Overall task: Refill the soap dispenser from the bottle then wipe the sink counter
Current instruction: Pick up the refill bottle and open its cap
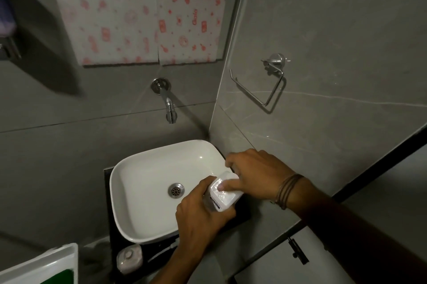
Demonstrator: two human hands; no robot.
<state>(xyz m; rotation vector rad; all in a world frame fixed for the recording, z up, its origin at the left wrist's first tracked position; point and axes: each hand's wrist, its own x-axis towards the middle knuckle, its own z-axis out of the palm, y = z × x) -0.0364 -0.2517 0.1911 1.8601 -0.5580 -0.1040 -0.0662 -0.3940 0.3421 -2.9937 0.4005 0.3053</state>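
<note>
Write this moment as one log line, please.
left hand: grips bottle | right hand: fingers on its top | place: sink right edge
</note>
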